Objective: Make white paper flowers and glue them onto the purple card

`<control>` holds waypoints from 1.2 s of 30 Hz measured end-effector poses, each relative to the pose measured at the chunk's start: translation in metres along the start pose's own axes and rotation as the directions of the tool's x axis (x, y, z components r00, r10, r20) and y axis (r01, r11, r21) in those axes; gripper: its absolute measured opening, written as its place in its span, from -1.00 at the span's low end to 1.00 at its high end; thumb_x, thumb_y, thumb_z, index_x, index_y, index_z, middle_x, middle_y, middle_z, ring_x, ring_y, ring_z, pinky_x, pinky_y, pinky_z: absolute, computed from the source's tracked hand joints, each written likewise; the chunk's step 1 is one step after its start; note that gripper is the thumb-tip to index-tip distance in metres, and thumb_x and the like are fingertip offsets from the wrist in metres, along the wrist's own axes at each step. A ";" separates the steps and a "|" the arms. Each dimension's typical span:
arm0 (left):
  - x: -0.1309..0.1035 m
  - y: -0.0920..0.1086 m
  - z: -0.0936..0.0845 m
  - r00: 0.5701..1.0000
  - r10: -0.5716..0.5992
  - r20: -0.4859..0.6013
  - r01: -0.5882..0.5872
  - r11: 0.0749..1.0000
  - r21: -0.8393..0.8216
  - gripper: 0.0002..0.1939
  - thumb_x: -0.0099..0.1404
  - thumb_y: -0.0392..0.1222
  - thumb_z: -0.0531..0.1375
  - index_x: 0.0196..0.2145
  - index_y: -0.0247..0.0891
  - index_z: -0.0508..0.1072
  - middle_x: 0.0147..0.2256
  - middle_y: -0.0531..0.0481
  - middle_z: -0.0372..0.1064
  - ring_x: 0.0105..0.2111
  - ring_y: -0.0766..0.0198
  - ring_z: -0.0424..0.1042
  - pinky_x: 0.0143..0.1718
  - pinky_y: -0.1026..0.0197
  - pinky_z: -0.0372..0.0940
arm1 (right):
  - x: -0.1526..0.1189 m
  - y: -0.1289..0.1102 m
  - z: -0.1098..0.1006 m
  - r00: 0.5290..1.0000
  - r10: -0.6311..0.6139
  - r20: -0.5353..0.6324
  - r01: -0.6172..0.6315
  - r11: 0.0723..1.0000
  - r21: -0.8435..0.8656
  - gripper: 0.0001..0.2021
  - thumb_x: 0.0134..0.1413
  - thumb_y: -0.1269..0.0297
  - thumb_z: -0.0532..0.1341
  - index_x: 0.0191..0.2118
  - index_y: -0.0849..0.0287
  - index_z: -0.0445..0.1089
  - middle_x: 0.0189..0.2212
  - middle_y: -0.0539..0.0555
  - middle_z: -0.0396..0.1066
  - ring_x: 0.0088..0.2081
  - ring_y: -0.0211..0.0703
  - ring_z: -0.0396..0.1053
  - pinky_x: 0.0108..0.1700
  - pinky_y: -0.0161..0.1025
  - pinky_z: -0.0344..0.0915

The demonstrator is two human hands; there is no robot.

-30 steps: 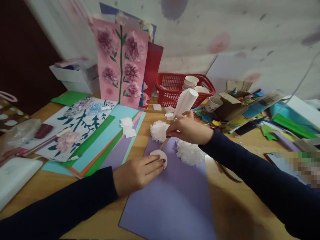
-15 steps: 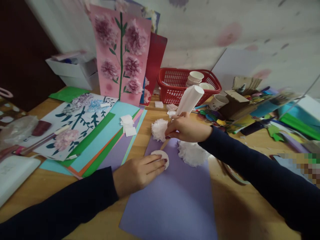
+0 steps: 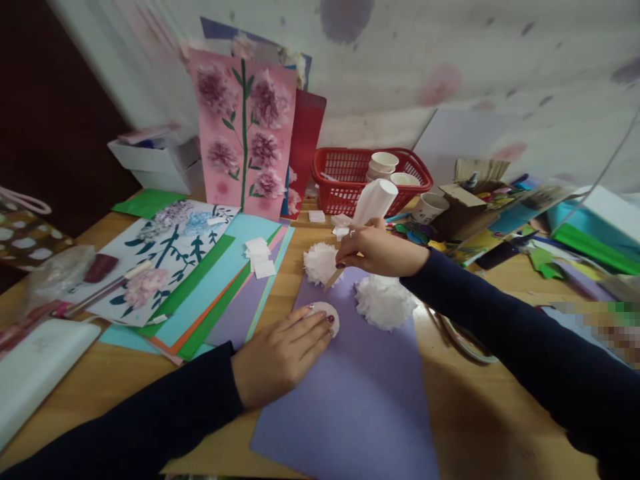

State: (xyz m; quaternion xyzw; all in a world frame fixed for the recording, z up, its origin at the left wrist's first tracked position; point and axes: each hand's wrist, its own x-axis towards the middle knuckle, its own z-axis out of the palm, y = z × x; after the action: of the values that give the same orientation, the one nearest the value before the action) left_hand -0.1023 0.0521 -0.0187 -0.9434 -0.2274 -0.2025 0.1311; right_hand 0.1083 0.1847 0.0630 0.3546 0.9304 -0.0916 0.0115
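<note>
My left hand [image 3: 287, 350] lies with its fingers out flat, pressing a small white disc [image 3: 329, 313] onto a sheet of purple paper [image 3: 345, 407]. In my right hand [image 3: 380, 247] is a white glue bottle [image 3: 376, 200], held upside down and tilted. Its pale pointed nozzle [image 3: 333, 278] sticks out below the fingers, above the disc's far edge and apart from it. Two fluffy white paper flowers [image 3: 385, 302] rest on the purple sheet. The farther one [image 3: 319, 261] is partly behind the nozzle and my right hand.
Colored paper sheets [image 3: 200, 313], small white paper squares [image 3: 260, 257] and a glue gun [image 3: 47, 360] are on the left. A pink flower picture [image 3: 245, 133] and a red basket [image 3: 345, 193] with paper cups stand behind. A cardboard box [image 3: 463, 210] and craft supplies fill the right.
The bottle's nozzle has drawn up and away from the disc's far edge. My left hand stays on the disc. The whole view has shifted slightly.
</note>
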 end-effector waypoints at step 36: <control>0.029 0.061 0.016 0.937 -0.347 0.039 0.341 0.933 0.119 -0.60 0.21 -0.06 0.13 -0.08 -0.33 0.52 0.03 -0.29 0.38 0.05 -0.11 0.30 0.05 -0.14 0.16 | 0.096 -0.050 -0.020 0.716 -0.493 0.494 0.587 0.808 -0.046 -0.78 0.18 0.42 0.15 -0.32 0.12 0.57 -0.38 0.07 0.44 -0.24 -0.16 0.16 -0.09 -0.19 -0.05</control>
State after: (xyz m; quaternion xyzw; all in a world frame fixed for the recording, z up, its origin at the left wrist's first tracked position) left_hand -0.0440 0.0161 -0.0291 -0.8860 -0.4036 -0.1813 0.1387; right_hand 0.0047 0.2151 0.0825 0.0311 0.9673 -0.0784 0.2392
